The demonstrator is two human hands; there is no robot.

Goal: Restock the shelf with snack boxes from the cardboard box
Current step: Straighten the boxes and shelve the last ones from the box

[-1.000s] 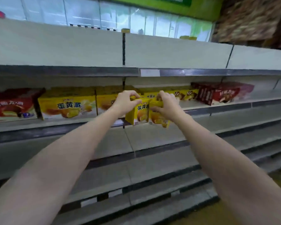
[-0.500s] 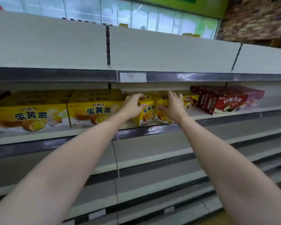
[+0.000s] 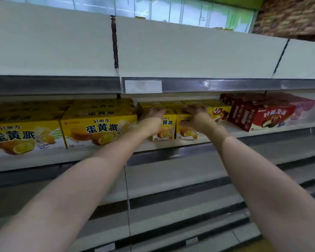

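A: Where are the boxes?
B: Two small yellow boxes stand side by side on the shelf [image 3: 244, 130].
A: And the hands?
B: Left hand [image 3: 154, 118] rests atop the left box [image 3: 166, 129], right hand [image 3: 198, 118] on the right box [image 3: 186, 132]; the grip seems loose, though blurred.

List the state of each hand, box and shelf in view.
Left hand: fingers over the top of the left small box.
Right hand: fingers over the top of the right small box.
Small boxes: upright, side by side on the shelf.
Large yellow boxes: upright, facing out.
Red boxes: upright, angled.
Lower shelves: bare.
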